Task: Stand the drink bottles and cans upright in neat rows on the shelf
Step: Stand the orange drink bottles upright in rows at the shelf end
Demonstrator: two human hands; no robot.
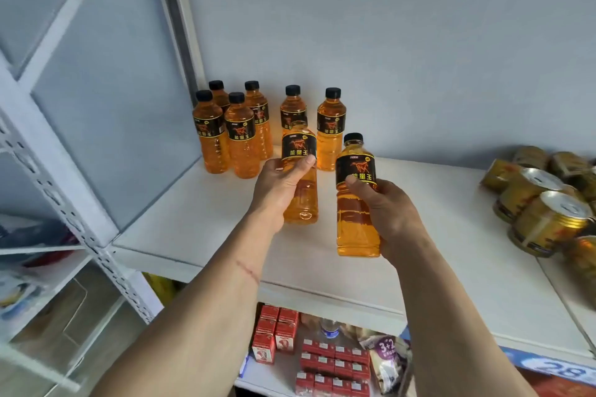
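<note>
Currently:
Left hand [280, 185]: gripping an orange bottle [300, 171] over the shelf [193, 213], near the six standing bottles [258, 126].
Right hand [385, 209]: holding a second bottle [356, 196].
Advice: setting bases flat, labels forward.
Cans [541, 203]: waiting right.

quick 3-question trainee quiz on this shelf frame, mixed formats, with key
1. True or false: each hand holds an orange drink bottle.
2. How many bottles stand on the shelf, not held? A) four B) six C) nine
3. Fill in: the gold cans lie at the shelf's ____ end.

Key
1. True: left hand grips the left bottle, right hand the right bottle.
2. B: the standing bottles number six.
3. Right.
</note>
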